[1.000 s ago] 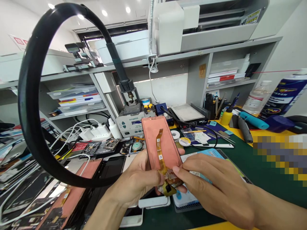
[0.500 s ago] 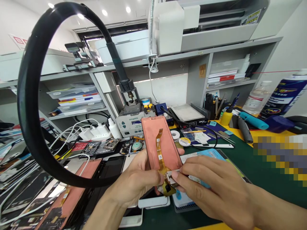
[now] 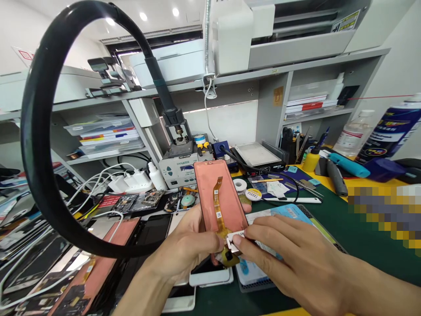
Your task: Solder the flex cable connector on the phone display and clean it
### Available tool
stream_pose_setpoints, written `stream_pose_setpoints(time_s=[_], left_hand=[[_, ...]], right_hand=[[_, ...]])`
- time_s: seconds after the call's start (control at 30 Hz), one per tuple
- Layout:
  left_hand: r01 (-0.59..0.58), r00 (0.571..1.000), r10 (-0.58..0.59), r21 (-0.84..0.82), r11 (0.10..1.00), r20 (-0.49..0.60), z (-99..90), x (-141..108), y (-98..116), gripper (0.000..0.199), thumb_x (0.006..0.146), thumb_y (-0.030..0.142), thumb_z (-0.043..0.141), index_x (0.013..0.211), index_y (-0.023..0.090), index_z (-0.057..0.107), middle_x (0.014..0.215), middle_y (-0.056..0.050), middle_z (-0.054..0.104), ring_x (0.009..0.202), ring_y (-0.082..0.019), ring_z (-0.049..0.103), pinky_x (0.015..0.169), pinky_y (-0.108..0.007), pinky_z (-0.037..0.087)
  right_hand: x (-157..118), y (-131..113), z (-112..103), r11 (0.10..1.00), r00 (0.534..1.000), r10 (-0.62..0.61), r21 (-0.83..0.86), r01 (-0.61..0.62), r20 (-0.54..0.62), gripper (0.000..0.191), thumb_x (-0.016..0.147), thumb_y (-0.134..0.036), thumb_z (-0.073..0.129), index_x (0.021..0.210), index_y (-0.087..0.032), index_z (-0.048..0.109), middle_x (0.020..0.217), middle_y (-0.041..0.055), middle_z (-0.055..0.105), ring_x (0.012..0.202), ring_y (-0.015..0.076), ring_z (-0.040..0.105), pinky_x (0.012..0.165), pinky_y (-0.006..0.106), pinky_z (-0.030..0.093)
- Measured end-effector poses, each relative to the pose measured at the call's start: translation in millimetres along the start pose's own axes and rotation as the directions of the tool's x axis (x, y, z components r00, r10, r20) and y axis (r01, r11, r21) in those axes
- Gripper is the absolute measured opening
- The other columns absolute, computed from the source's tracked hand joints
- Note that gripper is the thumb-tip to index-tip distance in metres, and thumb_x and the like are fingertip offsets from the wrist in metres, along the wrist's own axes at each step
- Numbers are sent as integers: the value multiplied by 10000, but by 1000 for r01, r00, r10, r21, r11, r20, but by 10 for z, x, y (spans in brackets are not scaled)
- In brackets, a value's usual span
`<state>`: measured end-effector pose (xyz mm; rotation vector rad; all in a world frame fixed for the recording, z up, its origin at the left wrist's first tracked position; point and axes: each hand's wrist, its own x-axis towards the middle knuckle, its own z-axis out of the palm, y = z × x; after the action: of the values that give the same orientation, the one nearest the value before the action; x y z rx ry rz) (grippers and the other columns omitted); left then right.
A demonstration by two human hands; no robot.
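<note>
My left hand (image 3: 194,239) is closed round the lower left of a phone screen (image 3: 210,184), tilted with its salmon-coloured back towards me. Along that back runs an orange-brown flex cable (image 3: 216,202), widening into a yellowish part (image 3: 232,262) at the bottom edge, by my left thumb. A small flat razor blade (image 3: 234,242) with notches is pinched in my right hand (image 3: 289,259). The blade lies against the lower end of the screen, over the base of the cable. Its cutting edge is too small to make out.
Under my hands lie white phones (image 3: 210,277) and a light-blue packet (image 3: 263,267) on the green mat (image 3: 332,219). Phone parts and another salmon-backed screen (image 3: 115,237) fill the left. A black hose (image 3: 36,131) loops overhead from the grey station (image 3: 179,169). Tools and bottles (image 3: 355,131) stand at right.
The razor blade has shifted slightly left and tilted at the screen's lower end, showing more of its flat face. My left hand and the screen have barely moved.
</note>
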<state>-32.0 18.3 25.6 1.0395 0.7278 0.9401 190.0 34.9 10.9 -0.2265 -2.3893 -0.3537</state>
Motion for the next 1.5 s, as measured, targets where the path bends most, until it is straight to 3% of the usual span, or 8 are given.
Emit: stream_pose_setpoints(time_s=[0.23, 0.43, 0.67, 0.83, 0.93, 1.07, 1.17, 1.5], left_hand=[[-10, 1000, 11, -43, 999, 21, 26, 4, 15, 551, 664, -9, 616, 1182, 174, 671, 862, -39, 682, 618, -95, 536, 469, -179, 390], [-26, 998, 28, -38, 999, 54, 43, -6, -13, 546, 688, -20, 583, 1195, 165, 665, 885, -47, 675, 615, -89, 521, 483, -196, 364], [-22, 999, 21, 33, 999, 47, 60, -2, 43, 510, 743, 63, 654, 1234, 202, 632, 926, -46, 682, 678, -122, 574, 501, -190, 411], [-95, 996, 94, 122, 988, 8, 85, -11, 50, 548, 813, 140, 680, 1338, 213, 544, 904, -38, 670, 678, -120, 555, 593, -228, 458], [-185, 980, 195, 218, 958, -28, 92, -9, 8, 577, 875, 205, 648, 1418, 244, 456, 1081, -72, 673, 785, -149, 565, 648, -244, 468], [-255, 960, 276, 256, 932, -47, 117, -2, -13, 541, 910, 235, 605, 1427, 270, 449, 1266, -86, 631, 1045, -229, 589, 863, -319, 488], [-250, 961, 269, 225, 942, -60, 150, 0, -20, 516, 895, 223, 621, 1394, 266, 496, 1339, -82, 599, 1208, -283, 541, 1017, -399, 432], [-233, 953, 265, 207, 950, -145, 245, 9, -79, 426, 864, 247, 653, 1284, 197, 608, 1251, -93, 661, 1159, -290, 580, 911, -347, 478]], right_hand=[[-37, -7, 51, 1000, 998, 21, 17, -20, -64, 295, 905, -68, 476, 1169, -39, 605, 952, 153, 663, 897, 270, 610, 740, 401, 502], [14, -13, 64, 984, 974, 172, 71, -162, -150, 258, 835, -50, 652, 1088, -98, 658, 891, 95, 657, 796, 183, 611, 669, 302, 504], [82, -33, -11, 946, 942, 286, 205, -250, -174, 255, 882, -57, 574, 1097, -146, 676, 903, 91, 650, 798, 168, 615, 655, 280, 507], [128, -25, -103, 631, 802, 597, 597, -495, 33, 256, 941, -126, 533, 1115, -239, 683, 903, 42, 652, 771, 133, 611, 674, 247, 515], [166, -32, -118, 283, 628, 715, 694, -662, 307, 200, 945, -265, 576, 1094, -243, 706, 836, 20, 667, 633, 107, 587, 565, 216, 499], [203, -23, -92, -87, 451, 751, 750, -656, 482, 252, 874, -366, 673, 1042, -181, 708, 636, -11, 634, 528, 100, 569, 502, 201, 480], [216, 1, -83, -169, 404, 763, 759, -629, 504, 250, 846, -384, 700, 939, -152, 705, 586, -4, 645, 536, 114, 594, 524, 209, 488], [234, 22, -81, -200, 375, 768, 752, -628, 519, 204, 831, -351, 709, 835, -149, 684, 560, -11, 649, 503, 103, 588, 506, 196, 492]])
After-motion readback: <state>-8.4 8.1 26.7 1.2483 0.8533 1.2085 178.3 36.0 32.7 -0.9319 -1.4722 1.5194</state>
